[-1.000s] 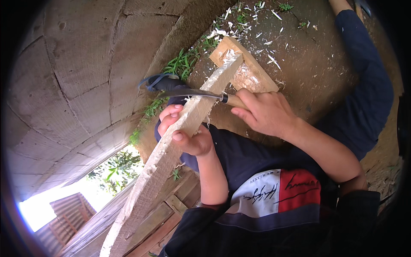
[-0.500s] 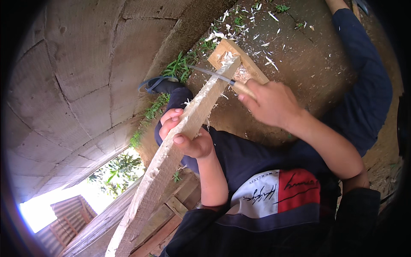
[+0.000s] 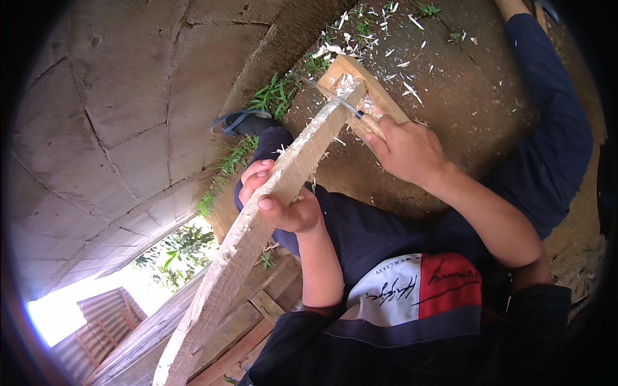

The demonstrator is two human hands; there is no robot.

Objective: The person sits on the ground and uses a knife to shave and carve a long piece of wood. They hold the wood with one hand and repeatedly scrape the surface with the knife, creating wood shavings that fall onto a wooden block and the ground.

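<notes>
A long pale wooden beam (image 3: 241,235) slants from the lower left up to the top middle, its upper face rough with curled shavings. My left hand (image 3: 283,196) wraps round its middle from below, thumb on the near side and fingertips over the far edge. In my right hand (image 3: 409,148) is the light wooden handle of a knife (image 3: 347,106). Its long thin blade lies across the beam near the far end. That end rests on a wooden block (image 3: 380,96) littered with shavings.
A grey block wall (image 3: 129,83) runs along the left, with grass (image 3: 273,96) at its foot. My sandalled foot (image 3: 248,122) stands beside it. White shavings (image 3: 412,93) lie scattered over the bare ground. Wooden planks (image 3: 264,305) lie at the lower left.
The knife has slid a little up along the beam toward its far end, my right hand moving with it. My left hand keeps its hold, nearly in place.
</notes>
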